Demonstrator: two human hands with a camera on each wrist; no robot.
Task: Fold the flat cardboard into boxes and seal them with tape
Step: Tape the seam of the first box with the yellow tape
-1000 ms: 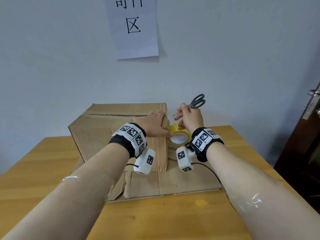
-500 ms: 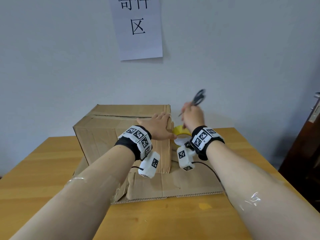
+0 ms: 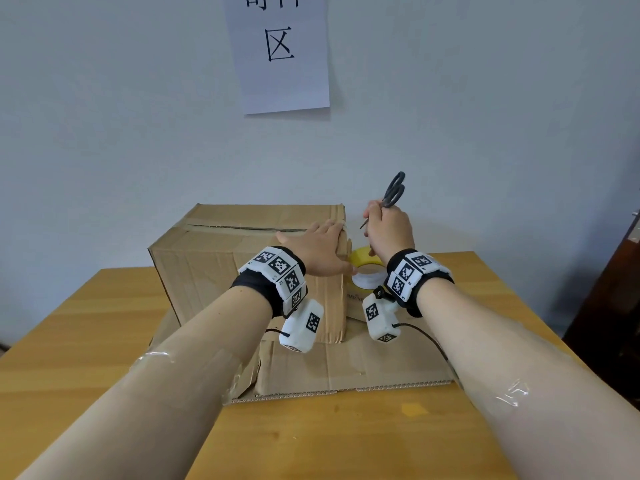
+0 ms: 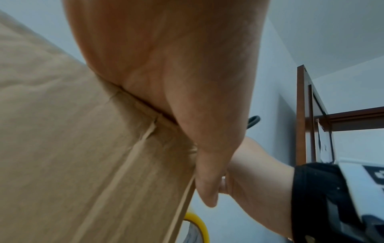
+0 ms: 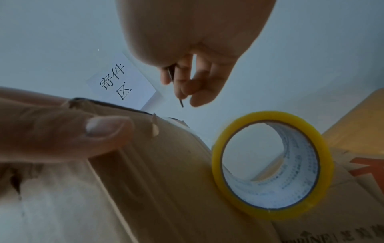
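The left hand lies flat, fingers straight, on the box corner on the surface. The right hand pinches the scissors by the blades, so they may slip or nick. Only the right wrist view shows the tape roll fully, leaning on the box.

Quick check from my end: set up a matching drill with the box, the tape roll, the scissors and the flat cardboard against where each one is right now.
Things:
1. cardboard box
2. tape roll
3. scissors
4. flat cardboard

Places:
A. gripped in the right hand, handles up
B. lying on the table under the box
C. under the left hand, which rests on its right top corner
D. standing on edge, right of the box

Pairs: 1-C, 2-D, 3-A, 4-B
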